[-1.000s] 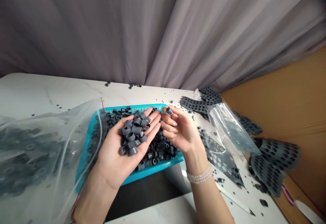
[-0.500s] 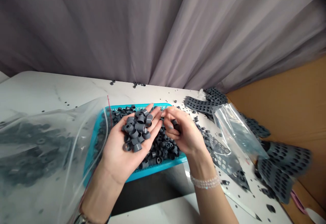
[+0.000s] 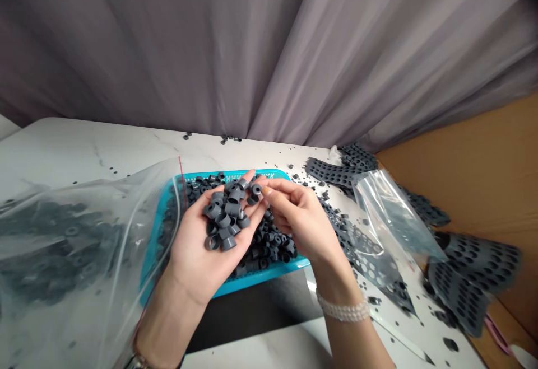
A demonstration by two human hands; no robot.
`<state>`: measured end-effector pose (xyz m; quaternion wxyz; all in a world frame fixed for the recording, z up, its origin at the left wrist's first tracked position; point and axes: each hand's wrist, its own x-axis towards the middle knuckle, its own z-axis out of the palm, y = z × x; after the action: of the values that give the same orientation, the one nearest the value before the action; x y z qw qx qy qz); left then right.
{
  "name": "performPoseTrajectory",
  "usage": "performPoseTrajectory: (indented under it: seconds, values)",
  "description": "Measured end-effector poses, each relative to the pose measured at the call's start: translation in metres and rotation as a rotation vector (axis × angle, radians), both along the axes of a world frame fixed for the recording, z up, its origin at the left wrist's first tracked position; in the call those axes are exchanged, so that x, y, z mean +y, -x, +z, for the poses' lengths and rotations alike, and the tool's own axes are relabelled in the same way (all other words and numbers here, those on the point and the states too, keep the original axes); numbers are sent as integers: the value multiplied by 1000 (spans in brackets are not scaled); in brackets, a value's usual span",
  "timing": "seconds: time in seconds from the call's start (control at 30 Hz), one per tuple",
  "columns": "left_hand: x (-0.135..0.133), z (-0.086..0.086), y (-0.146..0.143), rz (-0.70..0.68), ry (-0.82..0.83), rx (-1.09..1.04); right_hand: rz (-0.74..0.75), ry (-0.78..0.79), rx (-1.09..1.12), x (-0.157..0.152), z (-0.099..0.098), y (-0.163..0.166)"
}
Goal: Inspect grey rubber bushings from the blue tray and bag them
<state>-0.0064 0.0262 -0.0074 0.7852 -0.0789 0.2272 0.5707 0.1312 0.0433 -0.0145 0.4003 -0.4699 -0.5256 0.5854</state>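
Note:
My left hand (image 3: 202, 246) lies palm up with a heap of small dark grey rubber caps (image 3: 227, 218) cupped in it. Beside its fingertips, my right hand (image 3: 300, 212) pinches one grey cap (image 3: 255, 191) between thumb and fingers. Whether more caps sit inside its curled fingers is hidden. Both hands are above a turquoise basket (image 3: 247, 276), which holds many more of the same caps (image 3: 273, 246). A clear zip bag (image 3: 138, 206) with grey caps inside stands at the left, overlapping the basket's left side.
Perforated grey rubber sheets (image 3: 466, 274) lie at the right, with a clear plastic bag (image 3: 390, 218) over some. Loose bits and caps (image 3: 229, 138) are scattered on the white table (image 3: 84, 145). A white pen-like tool (image 3: 403, 338) lies front right. A grey curtain (image 3: 210, 50) hangs behind.
My right hand has turned and its fingers have extended toward the left palm; a cap now shows at its fingertips. The left hand has stayed nearly still with its heap.

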Motion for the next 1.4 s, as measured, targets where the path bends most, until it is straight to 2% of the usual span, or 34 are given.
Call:
performPoseTrajectory:
  seconds: [0.1, 0.3, 0.43, 0.53, 0.67, 0.8, 0.93, 1.03, 1.13, 1.27, 1.4]
  values:
    - [1, 1, -1, 18, 35, -20, 3, 119, 147, 4, -3, -3]
    - [1, 1, -2, 44, 52, -21, -71, 122, 221, 7, -7, -3]
    - [0, 1, -1, 65, 68, -11, -22, 157, 319, 10, -14, 0]
    - [1, 1, 1, 92, 85, -9, 38, 244, 471, 15, -23, 3]
    - [1, -1, 1, 69, 33, -13, 99, 364, 682, 18, -33, 10]
    - [0, -2, 1, 25, -16, -23, 42, 347, 777, 20, -34, 11]
    - [-1, -3, 2, 34, -15, 11, -39, 217, 661, 18, -26, 3]
    - [-1, -3, 1, 26, -15, 28, -97, 52, 454, 12, -18, 0]
    - [-1, 0, 0, 21, 0, 27, -67, -52, 226, 7, -11, -1]
    - [-2, 4, 0, 15, 9, 4, 41, -74, 62, 4, -7, -2]
    - [-2, 3, 2, 9, -10, -18, 79, -24, 150, 8, -15, -2]
